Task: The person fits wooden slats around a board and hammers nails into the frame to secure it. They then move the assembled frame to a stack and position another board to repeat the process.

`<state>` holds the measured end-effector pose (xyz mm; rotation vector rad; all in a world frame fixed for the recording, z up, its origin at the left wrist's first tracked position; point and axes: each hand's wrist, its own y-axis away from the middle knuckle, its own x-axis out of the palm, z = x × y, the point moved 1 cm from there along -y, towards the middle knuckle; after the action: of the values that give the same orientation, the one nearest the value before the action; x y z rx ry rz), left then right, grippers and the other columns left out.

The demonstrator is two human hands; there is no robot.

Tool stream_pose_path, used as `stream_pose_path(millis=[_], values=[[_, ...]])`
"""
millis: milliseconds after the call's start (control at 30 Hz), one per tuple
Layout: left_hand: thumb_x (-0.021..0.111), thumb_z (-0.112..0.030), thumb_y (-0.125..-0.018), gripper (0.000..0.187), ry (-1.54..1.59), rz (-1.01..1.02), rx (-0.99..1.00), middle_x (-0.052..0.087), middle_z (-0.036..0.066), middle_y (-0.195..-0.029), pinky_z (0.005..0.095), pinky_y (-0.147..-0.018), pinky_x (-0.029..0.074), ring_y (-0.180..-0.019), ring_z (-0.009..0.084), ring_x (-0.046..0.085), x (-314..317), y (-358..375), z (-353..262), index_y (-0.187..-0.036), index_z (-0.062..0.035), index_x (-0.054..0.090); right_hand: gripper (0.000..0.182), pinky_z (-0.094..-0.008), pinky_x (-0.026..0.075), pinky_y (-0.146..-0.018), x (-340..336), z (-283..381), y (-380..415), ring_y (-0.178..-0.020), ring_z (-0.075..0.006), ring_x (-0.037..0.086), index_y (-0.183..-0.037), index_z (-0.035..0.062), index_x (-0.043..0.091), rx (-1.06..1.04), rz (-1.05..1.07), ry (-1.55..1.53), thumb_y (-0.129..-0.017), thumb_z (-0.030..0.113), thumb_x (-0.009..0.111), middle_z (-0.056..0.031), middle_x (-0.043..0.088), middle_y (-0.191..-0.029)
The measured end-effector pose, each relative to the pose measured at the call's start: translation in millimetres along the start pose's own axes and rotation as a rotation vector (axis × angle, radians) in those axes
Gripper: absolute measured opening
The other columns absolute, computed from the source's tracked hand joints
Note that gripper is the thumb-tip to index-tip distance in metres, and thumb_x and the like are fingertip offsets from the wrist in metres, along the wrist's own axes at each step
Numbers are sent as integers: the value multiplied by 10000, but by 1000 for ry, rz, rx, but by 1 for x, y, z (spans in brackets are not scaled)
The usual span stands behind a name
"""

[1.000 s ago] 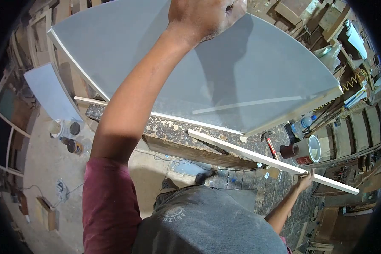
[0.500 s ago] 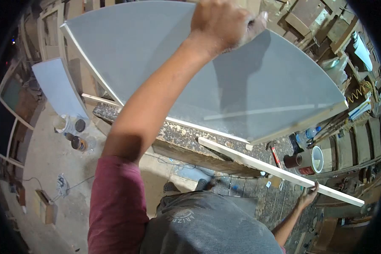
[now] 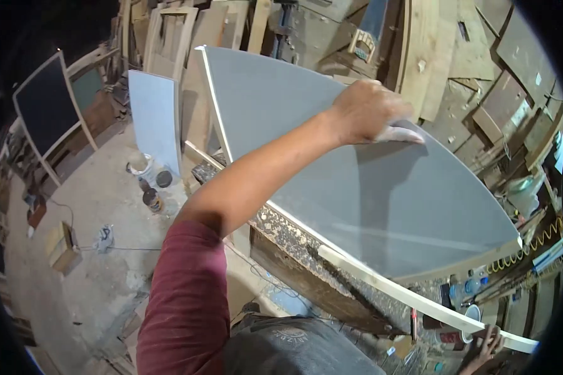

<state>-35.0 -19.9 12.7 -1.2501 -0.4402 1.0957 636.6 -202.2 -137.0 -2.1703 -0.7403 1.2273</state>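
A large grey panel with a curved upper edge and pale edging stands tilted on a paint-spattered bench. My left hand grips its upper edge, fingers over the far side and thumb on the near face. Down at the right, my right hand holds a long pale wooden strip near its outer end, fingers wrapped round it. The strip slopes along the bench's near side, its other end overlapping the panel's lower edge in this view.
A light blue panel leans at the left, near a bucket and a dark jar on the floor. Beyond the grey panel lie wooden boards. A white tub and plastic bottles sit at the right.
My view has shifted, so the grey panel appears lower and farther right. The wooden strip has come closer to the panel's lower edge. My left hand still holds the upper edge.
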Motion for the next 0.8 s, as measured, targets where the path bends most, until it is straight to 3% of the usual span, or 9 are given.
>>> stream_pose_path(millis=[33,133,200,333,433,500,600,667,800], values=[[651,-591,-759,563,1,142,-56,524,59,-562,337,-516,449,-529,258,562,-12,0,4,-579,-79,499,486,-476,294,-1052,-59,24,-40,-1068,-271,522,-1217,212,632,-148,-157,73,-809,469,692,-46,600,-1165],[680,-608,-716,585,-39,207,-130,503,75,-559,354,-529,433,-536,280,540,-37,1,20,-591,-69,489,458,-469,393,-941,-98,14,-88,-1036,-271,551,-1119,149,669,-257,-340,93,-837,508,631,-51,632,-1077],[698,-621,-686,613,-45,174,-162,494,82,-567,362,-561,420,-547,282,520,-44,8,32,-590,-58,477,474,-479,423,-904,-108,-6,-110,-1017,-292,578,-1061,111,676,-294,-320,-126,-825,521,644,-70,642,-1044],[696,-637,-678,622,-152,297,-336,525,82,-636,354,-717,414,-643,277,504,-61,22,51,-629,-45,510,400,-447,459,-857,-110,-40,-129,-987,-330,595,-1042,40,670,-254,-343,-186,-835,382,694,-132,644,-1035],[674,-654,-690,629,-257,461,-492,598,82,-790,367,-865,390,-800,255,555,-63,34,69,-822,-41,622,394,-437,464,-831,-96,-70,-132,-928,-321,610,-1052,30,665,-238,-393,-219,-796,317,747,-128,639,-1053],[667,-649,-700,637,-292,432,-468,608,87,-827,372,-884,390,-833,262,565,-60,44,80,-880,-39,626,374,-388,488,-717,-76,-94,-135,-858,-278,610,-1032,45,663,-125,-477,-232,-750,252,797,-102,641,-999],[646,-644,-724,652,-312,381,-422,621,96,-895,381,-916,384,-903,272,574,-50,50,85,-964,-38,624,387,-376,489,-629,-73,-91,-143,-798,-280,596,-1036,60,654,-110,-562,-143,-742,259,808,-103,630,-929],[633,-644,-738,656,-308,356,-401,624,101,-927,386,-930,379,-940,276,574,-47,51,87,-990,-39,617,422,-394,485,-646,-50,-102,-142,-804,-276,596,-1031,57,652,54,-561,-353,-738,319,806,-105,627,-914],[599,-642,-771,647,-296,411,-419,622,109,-981,416,-984,343,-991,297,562,-49,51,88,-1005,-38,612,504,-365,480,-598,-103,-44,-178,-742,-284,591,-1038,38,664,-160,-617,-78,-732,419,791,-110,640,-878]])
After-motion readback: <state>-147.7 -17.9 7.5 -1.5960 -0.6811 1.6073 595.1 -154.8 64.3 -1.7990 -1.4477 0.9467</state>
